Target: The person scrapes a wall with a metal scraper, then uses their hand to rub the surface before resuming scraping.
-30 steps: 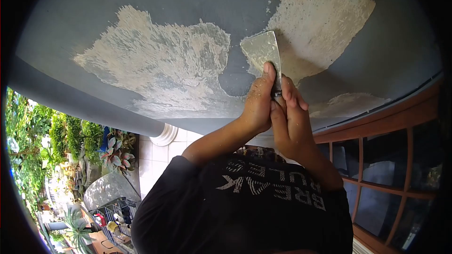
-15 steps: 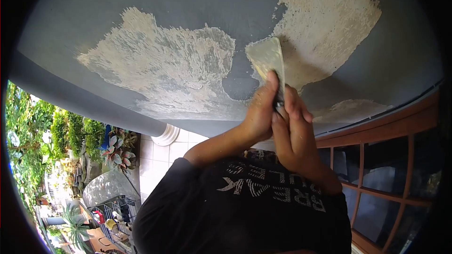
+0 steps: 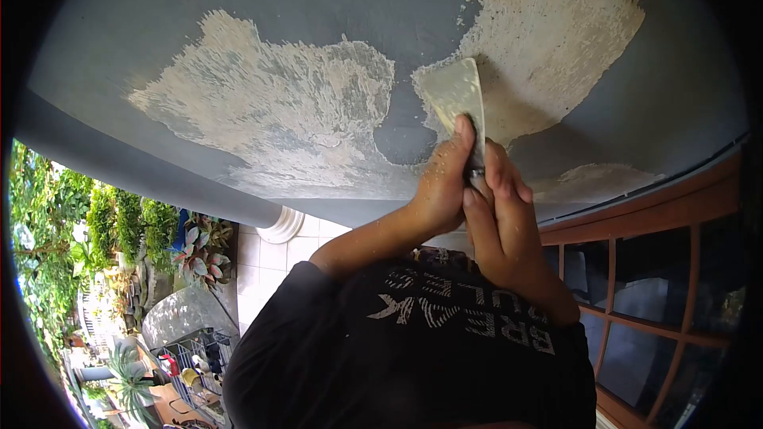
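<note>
A scraper with a wide flat blade (image 3: 455, 86) lies against a grey painted surface (image 3: 358, 0). My left hand (image 3: 443, 179) grips it low on the blade and the neck, its thumb pressed along the metal. Closed around the handle just below is my right hand (image 3: 505, 199), touching the left; most of the handle is hidden by the fingers. The blade's far edge meets a bare pale patch (image 3: 556, 40) where the paint is off. Another rough, partly stripped patch (image 3: 294, 103) spreads to the left. Small flecks cling to my left hand and forearm.
A grey round column (image 3: 159, 171) with a white base (image 3: 282, 226) stands at left. Beyond it are potted plants (image 3: 203, 250) and a wire basket of items (image 3: 195, 365). Brown-framed windows (image 3: 648, 294) are at right. Light floor tiles (image 3: 262, 266) show below.
The scraper and both hands have shifted slightly to the right, and the blade has turned a little. Both hands keep their grip.
</note>
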A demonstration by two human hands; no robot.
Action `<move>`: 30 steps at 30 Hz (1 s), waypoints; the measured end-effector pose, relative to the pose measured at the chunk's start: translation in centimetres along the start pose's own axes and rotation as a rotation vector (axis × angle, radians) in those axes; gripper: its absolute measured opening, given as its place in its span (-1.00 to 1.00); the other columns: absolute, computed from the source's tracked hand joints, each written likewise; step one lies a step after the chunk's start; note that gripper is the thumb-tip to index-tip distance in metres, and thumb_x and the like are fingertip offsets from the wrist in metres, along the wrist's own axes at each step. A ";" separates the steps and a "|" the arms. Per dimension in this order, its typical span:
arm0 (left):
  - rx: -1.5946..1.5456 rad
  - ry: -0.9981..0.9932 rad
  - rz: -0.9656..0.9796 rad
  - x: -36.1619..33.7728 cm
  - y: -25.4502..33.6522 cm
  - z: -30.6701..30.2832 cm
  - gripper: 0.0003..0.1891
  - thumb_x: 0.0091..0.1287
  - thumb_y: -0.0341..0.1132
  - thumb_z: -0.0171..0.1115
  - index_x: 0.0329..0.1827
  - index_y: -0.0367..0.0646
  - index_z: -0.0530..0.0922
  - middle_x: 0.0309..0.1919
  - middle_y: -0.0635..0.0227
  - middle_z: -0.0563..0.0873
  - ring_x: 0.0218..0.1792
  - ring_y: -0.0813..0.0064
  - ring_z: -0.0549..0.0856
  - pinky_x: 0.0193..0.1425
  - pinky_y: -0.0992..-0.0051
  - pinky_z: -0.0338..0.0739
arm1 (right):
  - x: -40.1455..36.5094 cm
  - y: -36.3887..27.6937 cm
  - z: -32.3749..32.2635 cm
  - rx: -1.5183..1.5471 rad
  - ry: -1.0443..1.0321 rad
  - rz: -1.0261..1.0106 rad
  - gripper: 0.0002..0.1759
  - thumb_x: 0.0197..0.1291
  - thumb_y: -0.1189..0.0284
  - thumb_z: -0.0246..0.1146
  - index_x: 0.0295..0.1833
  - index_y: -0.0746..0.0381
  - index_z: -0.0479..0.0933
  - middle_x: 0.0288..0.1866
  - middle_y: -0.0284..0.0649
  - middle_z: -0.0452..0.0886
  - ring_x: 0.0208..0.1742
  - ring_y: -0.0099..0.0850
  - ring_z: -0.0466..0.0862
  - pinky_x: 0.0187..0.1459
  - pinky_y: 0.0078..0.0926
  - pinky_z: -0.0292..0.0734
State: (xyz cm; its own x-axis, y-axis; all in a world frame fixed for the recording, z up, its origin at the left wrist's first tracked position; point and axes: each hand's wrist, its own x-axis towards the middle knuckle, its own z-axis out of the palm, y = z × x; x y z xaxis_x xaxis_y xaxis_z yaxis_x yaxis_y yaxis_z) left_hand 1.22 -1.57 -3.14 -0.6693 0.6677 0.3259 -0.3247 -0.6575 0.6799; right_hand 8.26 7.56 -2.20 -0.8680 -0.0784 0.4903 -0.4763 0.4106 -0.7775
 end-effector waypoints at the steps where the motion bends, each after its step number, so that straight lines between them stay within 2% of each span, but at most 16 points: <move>1: -0.002 -0.006 0.023 0.1 0.1 -0.2 -0.31 0.48 0.18 -0.56 -0.58 -0.12 0.36 -0.62 0.28 0.45 -0.39 0.16 0.63 -0.07 0.16 0.54 | 0.1 -0.2 0.4 0.008 0.067 -0.045 -0.71 0.26 0.53 0.06 0.04 0.47 0.31 -0.16 0.09 0.43 -0.15 -0.09 0.52 -0.13 -0.19 0.38; 3: -0.010 -0.014 0.063 0.3 0.3 -0.7 -0.31 0.48 0.18 -0.55 -0.58 -0.12 0.36 -0.62 0.28 0.44 -0.38 0.16 0.63 -0.07 0.16 0.54 | 0.9 0.2 1.0 0.000 0.093 -0.083 -0.74 0.25 0.49 0.10 -0.02 0.43 0.35 -0.22 0.10 0.44 -0.24 -0.05 0.53 -0.23 -0.15 0.40; 5: 0.052 0.130 0.076 0.7 1.3 -1.2 -0.31 0.48 0.20 -0.54 -0.61 -0.11 0.34 -0.62 0.26 0.44 -0.37 0.15 0.62 -0.04 0.16 0.53 | 2.2 1.2 1.3 -0.028 0.015 -0.054 -0.71 0.26 0.50 0.09 0.03 0.45 0.34 -0.20 0.12 0.45 -0.22 -0.04 0.53 -0.20 -0.15 0.42; 7: 0.107 0.076 0.065 0.2 1.8 -1.6 -0.30 0.47 0.21 -0.54 -0.61 -0.11 0.34 -0.62 0.27 0.45 -0.36 0.15 0.62 -0.01 0.16 0.53 | 2.1 -0.3 0.4 -0.076 -0.140 0.073 -0.54 0.28 0.60 -0.01 0.26 0.56 0.20 0.06 0.16 0.44 0.09 -0.14 0.51 0.13 -0.30 0.37; 9: 0.008 -0.014 0.036 -0.5 1.5 -0.6 -0.29 0.47 0.22 -0.55 -0.61 -0.11 0.34 -0.62 0.27 0.45 -0.35 0.14 0.63 0.01 0.15 0.52 | 1.0 -1.4 -0.3 -0.080 -0.105 -0.068 -0.55 0.28 0.59 -0.01 0.26 0.56 0.20 0.04 0.15 0.45 0.07 -0.16 0.52 0.11 -0.31 0.37; 13: 0.006 0.042 -0.068 -0.4 1.0 -0.2 -0.28 0.47 0.20 -0.54 -0.63 -0.14 0.34 -0.61 0.26 0.45 -0.35 0.15 0.65 -0.01 0.14 0.54 | 0.0 -1.2 -0.1 -0.023 -0.123 0.141 -0.52 0.28 0.58 0.00 0.27 0.58 0.19 0.07 0.17 0.42 0.12 -0.13 0.50 0.15 -0.28 0.36; 14: 0.000 0.022 -0.037 -0.3 1.0 -0.3 -0.28 0.48 0.20 -0.54 -0.63 -0.15 0.34 -0.61 0.26 0.45 -0.35 0.15 0.65 -0.01 0.14 0.54 | 0.2 -1.1 0.2 -0.082 -0.068 0.054 -0.54 0.27 0.57 0.01 0.24 0.59 0.22 0.03 0.15 0.44 0.08 -0.15 0.52 0.12 -0.29 0.38; 16: -0.006 -0.022 0.005 -0.3 0.9 -0.5 -0.29 0.48 0.19 -0.54 -0.62 -0.16 0.34 -0.61 0.25 0.45 -0.36 0.15 0.64 -0.01 0.15 0.54 | 0.2 -0.6 0.3 -0.087 -0.042 0.024 -0.55 0.26 0.58 0.01 0.23 0.59 0.23 0.02 0.14 0.45 0.07 -0.18 0.53 0.10 -0.31 0.39; 19: 0.110 0.108 0.003 -0.1 -0.1 -0.9 -0.29 0.51 0.15 -0.51 -0.57 -0.22 0.39 -0.57 0.16 0.54 -0.35 0.20 0.67 -0.12 0.34 0.54 | 0.1 0.5 -0.1 -0.011 -0.052 0.079 -0.57 0.25 0.60 -0.01 0.21 0.57 0.25 0.02 0.14 0.44 0.07 -0.19 0.53 0.09 -0.31 0.40; 21: 0.086 0.083 -0.004 0.0 -0.4 -0.7 -0.30 0.50 0.17 -0.52 -0.59 -0.19 0.35 -0.60 0.20 0.49 -0.39 0.19 0.64 -0.09 0.24 0.55 | -0.3 0.6 -0.4 0.013 -0.074 0.114 -0.58 0.25 0.61 -0.01 0.20 0.56 0.26 0.03 0.15 0.44 0.06 -0.18 0.53 0.08 -0.29 0.40; 23: -0.002 0.038 -0.009 -0.2 -0.3 0.0 -0.30 0.47 0.21 -0.54 -0.62 -0.12 0.30 -0.63 0.29 0.41 -0.43 0.19 0.60 -0.04 0.13 0.55 | -0.5 0.2 0.1 0.012 -0.011 0.061 -0.61 0.26 0.59 0.01 0.17 0.53 0.28 -0.01 0.13 0.45 0.01 -0.16 0.54 0.04 -0.27 0.41; 26: 0.041 0.105 0.083 0.4 0.4 -0.5 -0.30 0.45 0.24 -0.54 -0.63 -0.09 0.30 -0.65 0.32 0.40 -0.46 0.24 0.57 -0.07 0.13 0.56 | 0.8 0.5 1.0 -0.086 0.041 -0.047 -0.61 0.26 0.58 0.04 0.17 0.53 0.29 -0.03 0.14 0.45 -0.02 -0.09 0.54 0.02 -0.25 0.42; 27: 0.073 0.172 0.108 0.7 0.9 -0.6 -0.30 0.44 0.26 -0.54 -0.64 -0.08 0.30 -0.67 0.34 0.37 -0.49 0.27 0.54 -0.09 0.15 0.57 | 0.9 0.5 1.0 -0.085 0.000 -0.027 -0.60 0.25 0.58 0.04 0.17 0.53 0.29 -0.04 0.14 0.45 -0.03 -0.08 0.55 0.01 -0.25 0.42; 30: 0.042 0.059 0.088 0.1 1.3 -0.4 -0.29 0.46 0.23 -0.57 -0.65 -0.09 0.30 -0.67 0.32 0.40 -0.47 0.23 0.58 -0.10 0.15 0.57 | 1.0 -0.7 0.5 -0.099 -0.071 0.000 -0.59 0.25 0.57 0.05 0.18 0.53 0.28 -0.04 0.15 0.46 -0.05 -0.07 0.57 -0.01 -0.24 0.44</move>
State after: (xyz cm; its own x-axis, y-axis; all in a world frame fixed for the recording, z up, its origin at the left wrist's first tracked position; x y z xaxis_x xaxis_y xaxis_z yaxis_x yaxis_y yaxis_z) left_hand 0.50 -2.55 -2.44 -0.7322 0.5859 0.3472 -0.2356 -0.6962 0.6780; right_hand 7.64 6.76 -1.32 -0.8772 -0.1414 0.4587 -0.4635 0.4983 -0.7327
